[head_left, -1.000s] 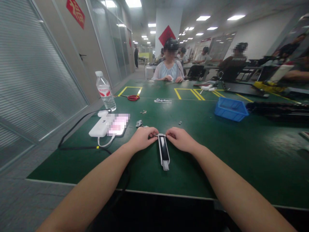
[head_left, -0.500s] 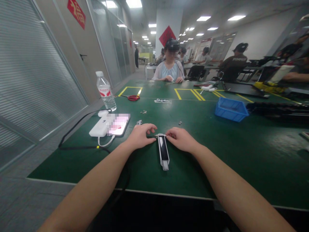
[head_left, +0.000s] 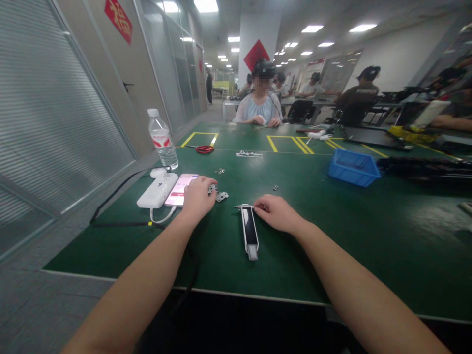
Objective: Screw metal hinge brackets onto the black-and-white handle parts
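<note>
A black and white bar-shaped device (head_left: 250,231) lies lengthways on the green table (head_left: 332,236) in front of me. My right hand (head_left: 277,213) is closed at its far end, pinching a thin metal pin (head_left: 241,206) that crosses that end. My left hand (head_left: 198,197) has reached left and forward, its curled fingers touching small metal hinge parts (head_left: 220,195) beside a phone (head_left: 179,190). Whether the left fingers grip a part is not visible.
A white power bank (head_left: 155,195) with a cable, a water bottle (head_left: 162,140), red scissors (head_left: 202,149), loose metal bits (head_left: 249,154) and a blue bin (head_left: 353,167) sit on the table. A person sits opposite; others work at the right.
My left hand let go of the pin end at the device and moved left and forward to the hinge parts by the phone. My right hand stayed put.
</note>
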Tool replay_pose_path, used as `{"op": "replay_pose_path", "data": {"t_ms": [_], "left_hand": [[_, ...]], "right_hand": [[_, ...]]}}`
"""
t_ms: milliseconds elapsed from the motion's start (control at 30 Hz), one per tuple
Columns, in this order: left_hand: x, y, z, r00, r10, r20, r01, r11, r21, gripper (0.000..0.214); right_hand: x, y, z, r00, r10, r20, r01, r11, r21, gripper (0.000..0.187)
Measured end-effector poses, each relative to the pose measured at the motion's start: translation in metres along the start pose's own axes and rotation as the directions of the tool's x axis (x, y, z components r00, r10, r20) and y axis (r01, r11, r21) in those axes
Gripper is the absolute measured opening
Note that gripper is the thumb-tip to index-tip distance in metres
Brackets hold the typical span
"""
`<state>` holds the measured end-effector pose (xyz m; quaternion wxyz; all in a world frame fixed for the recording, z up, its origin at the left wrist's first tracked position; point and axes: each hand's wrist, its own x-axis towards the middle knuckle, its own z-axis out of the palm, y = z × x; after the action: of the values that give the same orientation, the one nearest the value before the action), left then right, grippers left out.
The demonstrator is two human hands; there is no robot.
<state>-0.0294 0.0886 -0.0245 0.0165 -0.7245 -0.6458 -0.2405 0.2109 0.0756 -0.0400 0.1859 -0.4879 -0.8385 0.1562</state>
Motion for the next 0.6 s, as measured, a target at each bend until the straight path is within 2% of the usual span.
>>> {"op": "replay_pose_path", "data": {"t_ms": [167, 333, 600], "left_hand": [[-0.0025, 0.0019, 0.0023, 0.992, -0.064, 0.109, 0.053, 0.994, 0.099, 0.021], [-0.0028, 0.0029, 0.0031, 0.992, -0.065, 0.111, 0.054, 0.994, 0.099, 0.016], [-0.0026, 0.0009, 0.0063, 0.981, 0.073, 0.177, -0.071, 0.997, -0.016, 0.015]], "right_hand": [[-0.0003, -0.0012, -0.0005, 1.0, 0.007, -0.003, -0.007, 1.0, -0.003, 0.016], [-0.0001, -0.0005, 0.0002, 1.0, 0.008, 0.004, -0.008, 1.0, -0.003, 0.017], [-0.0002, -0.0015, -0.0004, 1.0, 0.003, 0.003, -0.003, 1.0, 0.002, 0.017]]}}
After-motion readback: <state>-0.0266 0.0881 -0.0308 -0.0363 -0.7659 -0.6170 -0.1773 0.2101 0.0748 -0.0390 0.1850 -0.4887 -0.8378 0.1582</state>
